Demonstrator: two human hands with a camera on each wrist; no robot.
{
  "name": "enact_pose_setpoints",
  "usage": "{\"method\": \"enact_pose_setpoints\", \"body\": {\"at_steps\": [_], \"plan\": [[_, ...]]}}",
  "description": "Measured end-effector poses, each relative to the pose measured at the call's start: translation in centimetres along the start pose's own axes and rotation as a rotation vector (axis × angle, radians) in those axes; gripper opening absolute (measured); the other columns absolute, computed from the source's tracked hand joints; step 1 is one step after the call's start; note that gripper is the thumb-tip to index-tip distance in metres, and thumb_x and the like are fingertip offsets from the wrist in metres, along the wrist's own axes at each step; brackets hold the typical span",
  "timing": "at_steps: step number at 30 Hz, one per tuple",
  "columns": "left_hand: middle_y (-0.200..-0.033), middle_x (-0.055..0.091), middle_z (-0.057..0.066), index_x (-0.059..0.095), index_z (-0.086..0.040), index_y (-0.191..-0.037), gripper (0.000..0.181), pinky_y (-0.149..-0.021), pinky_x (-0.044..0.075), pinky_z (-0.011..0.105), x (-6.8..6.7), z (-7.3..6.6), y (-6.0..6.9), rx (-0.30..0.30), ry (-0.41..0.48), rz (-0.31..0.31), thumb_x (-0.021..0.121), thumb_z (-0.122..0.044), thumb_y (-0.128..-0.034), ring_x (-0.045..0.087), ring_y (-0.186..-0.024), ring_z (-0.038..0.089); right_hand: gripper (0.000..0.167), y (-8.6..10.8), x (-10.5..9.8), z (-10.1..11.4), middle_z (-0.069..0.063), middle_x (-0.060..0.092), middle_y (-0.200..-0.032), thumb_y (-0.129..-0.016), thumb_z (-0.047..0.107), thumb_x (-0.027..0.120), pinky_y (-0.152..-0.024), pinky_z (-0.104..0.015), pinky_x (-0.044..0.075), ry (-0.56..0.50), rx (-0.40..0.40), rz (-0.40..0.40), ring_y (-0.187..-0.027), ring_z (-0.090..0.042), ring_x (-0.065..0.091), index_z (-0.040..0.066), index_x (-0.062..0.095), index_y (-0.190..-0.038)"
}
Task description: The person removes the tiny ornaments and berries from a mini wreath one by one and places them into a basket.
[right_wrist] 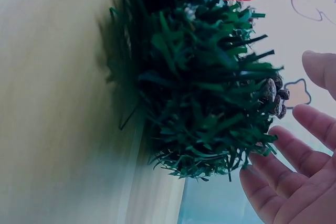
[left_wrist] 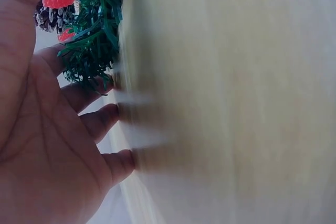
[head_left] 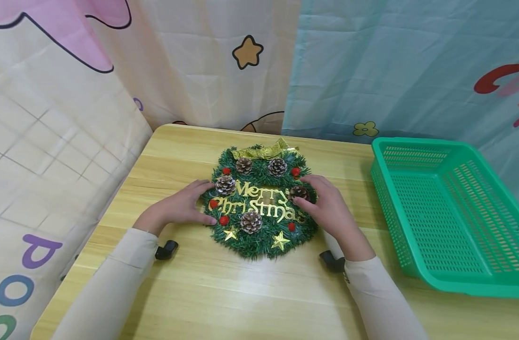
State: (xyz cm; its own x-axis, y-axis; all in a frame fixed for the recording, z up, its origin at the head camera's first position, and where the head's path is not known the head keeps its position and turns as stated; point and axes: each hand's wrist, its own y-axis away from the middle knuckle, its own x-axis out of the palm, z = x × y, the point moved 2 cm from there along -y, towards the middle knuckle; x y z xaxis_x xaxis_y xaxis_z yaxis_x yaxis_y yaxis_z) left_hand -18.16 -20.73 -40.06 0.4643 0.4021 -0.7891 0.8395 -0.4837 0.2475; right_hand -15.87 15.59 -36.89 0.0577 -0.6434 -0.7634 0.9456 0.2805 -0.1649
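A green tinsel Christmas wreath (head_left: 242, 244) lies flat on the wooden table, with gold "Merry Christmas" lettering (head_left: 244, 189) across its middle. Pine cones (head_left: 251, 222), red berries (head_left: 224, 220), gold stars (head_left: 280, 241) and a gold ribbon (head_left: 259, 152) at its far side decorate it. My left hand (head_left: 180, 203) curves loosely around the left edge; some fingertips (left_wrist: 122, 163) rest on the tabletop, others touch the tinsel. At the right edge is my right hand (head_left: 329, 203), fingers spread, its thumb near a pine cone (head_left: 299, 192). Some right fingertips meet the tinsel in the right wrist view.
A green plastic basket (head_left: 395, 212) stands on the table (head_left: 251, 302) at the right. Printed curtains (head_left: 217, 80) hang behind and to the left of the table. Black pieces (head_left: 166, 250) sit by both wrists.
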Motion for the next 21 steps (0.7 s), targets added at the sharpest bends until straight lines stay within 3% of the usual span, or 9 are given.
{"method": "enact_pose_setpoints", "body": {"at_steps": [21], "plan": [[-0.163, 0.014, 0.018, 0.026, -0.011, -0.158, 0.107, -0.112, 0.018, 0.066, 0.18, 0.17, 0.11, -0.017, 0.012, 0.000, 0.081, -0.055, -0.0765, 0.008, -0.148, 0.044, 0.050, -0.49, 0.65, -0.18, -0.017, 0.055, -0.138, -0.092, 0.023, 0.073, -0.106, -0.052, 0.040, 0.013, 0.007, 0.020, -0.128, -0.037, 0.050, 0.003, 0.057, -0.135]]}}
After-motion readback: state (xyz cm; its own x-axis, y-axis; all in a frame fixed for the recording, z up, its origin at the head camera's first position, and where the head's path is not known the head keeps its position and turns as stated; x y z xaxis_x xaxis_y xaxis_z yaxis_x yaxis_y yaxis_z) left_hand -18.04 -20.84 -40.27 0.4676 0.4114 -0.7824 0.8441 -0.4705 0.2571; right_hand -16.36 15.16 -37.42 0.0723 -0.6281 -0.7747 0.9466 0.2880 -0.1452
